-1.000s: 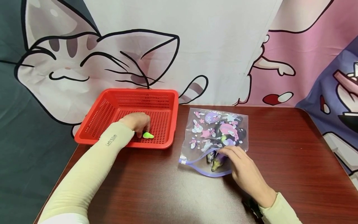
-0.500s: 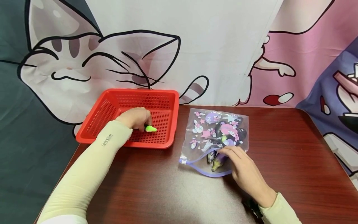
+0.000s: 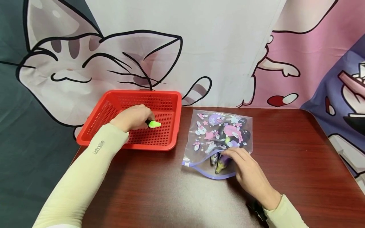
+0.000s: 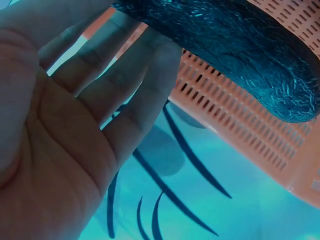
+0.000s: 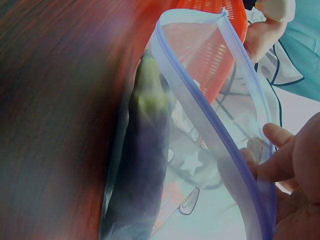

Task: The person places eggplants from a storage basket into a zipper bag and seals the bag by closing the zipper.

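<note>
Inside the red basket (image 3: 97, 123), my left hand (image 3: 134, 117) grips a long, dark, wrinkled vegetable with a bright green end (image 3: 155, 124). In the left wrist view the dark vegetable (image 4: 225, 47) stretches out past the fingertips; the thumb's hold is cut off by the frame's edge. My right hand (image 3: 252, 175) pinches the upper lip of a printed zip bag (image 3: 196, 136), keeping its mouth apart. An eggplant (image 5: 142, 155) with a yellow-green stem end lies in the bag near the mouth. Other dark and purple things show beneath the print, their shapes partly hidden.
A dark red wooden table (image 3: 159, 190) carries the basket at the back left and the bag at the middle right. The white zip slider (image 3: 186, 164) sits at the bag's left corner. Behind the table hangs a cloth (image 3: 228, 47) printed with cartoon animals.
My left hand has risen from the basket's front toward its middle, lifting the dark vegetable with it. The right hand and the bag have barely moved.
</note>
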A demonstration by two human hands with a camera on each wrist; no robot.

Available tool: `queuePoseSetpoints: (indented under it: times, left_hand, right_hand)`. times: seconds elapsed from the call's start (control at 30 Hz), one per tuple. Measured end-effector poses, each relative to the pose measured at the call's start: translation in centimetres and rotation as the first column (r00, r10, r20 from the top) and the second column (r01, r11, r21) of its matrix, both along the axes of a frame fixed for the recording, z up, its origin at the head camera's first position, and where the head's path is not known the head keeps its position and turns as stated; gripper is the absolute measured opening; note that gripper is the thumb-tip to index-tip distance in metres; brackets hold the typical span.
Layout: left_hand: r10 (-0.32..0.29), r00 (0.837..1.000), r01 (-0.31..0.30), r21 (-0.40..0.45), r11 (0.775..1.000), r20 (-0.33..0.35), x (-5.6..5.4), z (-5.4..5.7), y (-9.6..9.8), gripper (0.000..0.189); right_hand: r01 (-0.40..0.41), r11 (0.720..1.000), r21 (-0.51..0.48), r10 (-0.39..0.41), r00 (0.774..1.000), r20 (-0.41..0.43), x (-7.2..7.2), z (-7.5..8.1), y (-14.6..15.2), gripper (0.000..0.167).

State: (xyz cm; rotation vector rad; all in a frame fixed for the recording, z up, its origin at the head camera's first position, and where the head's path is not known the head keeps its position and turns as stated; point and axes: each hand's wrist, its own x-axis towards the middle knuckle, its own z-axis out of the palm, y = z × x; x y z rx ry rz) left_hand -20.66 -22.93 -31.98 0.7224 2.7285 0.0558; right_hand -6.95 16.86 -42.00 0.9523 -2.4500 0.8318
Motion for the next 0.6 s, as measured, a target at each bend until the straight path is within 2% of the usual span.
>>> queuePoseSetpoints:
  times: [0.17,0.4,0.6]
  left_hand:
    - [-0.025,0.998,0.027,0.024,0.999,-0.059,0.9,0.7,0.0,0.02]
    - [-0.04,0.994,0.046,0.062,0.997,-0.104,2.2,1.5,0.6,0.017]
    - [-0.045,0.983,0.059,0.073,0.996,-0.179,3.4,2.1,1.0,0.019]
  right_hand:
    - [-0.001,1.0,0.002,0.001,1.0,0.0,0.0,0.0,-0.1,0.056]
    - [0.0,1.0,-0.005,0.0,1.0,-0.003,0.0,-0.1,-0.3,0.058]
    - [0.001,1.0,0.0,-0.001,1.0,0.0,0.0,-0.1,-0.2,0.057]
